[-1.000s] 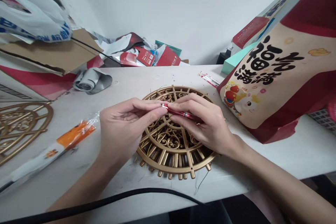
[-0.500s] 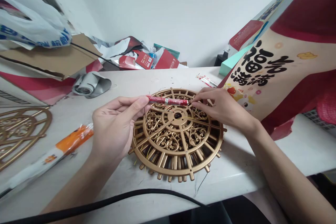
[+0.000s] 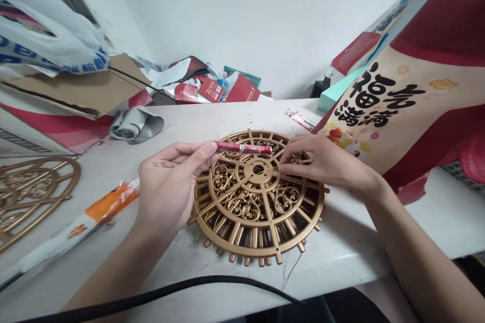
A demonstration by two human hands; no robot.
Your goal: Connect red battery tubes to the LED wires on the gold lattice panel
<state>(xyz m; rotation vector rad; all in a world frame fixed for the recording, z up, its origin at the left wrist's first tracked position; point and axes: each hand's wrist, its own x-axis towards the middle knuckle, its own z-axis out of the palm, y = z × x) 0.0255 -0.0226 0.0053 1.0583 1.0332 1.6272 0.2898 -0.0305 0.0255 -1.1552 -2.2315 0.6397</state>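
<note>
Pinching red tube (image 3: 244, 148) end in left grip (image 3: 170, 181), right grip (image 3: 322, 161) nearby

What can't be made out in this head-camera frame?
All in the head view:
- What the right hand pinches over the gold lattice disc: a thread, if there is one, is too thin to tell.
- Print on the red tube held by the left hand: too small to read.
- Second gold piece: cut off by the left edge.
- Printed bag: cut off by the right edge.
</note>
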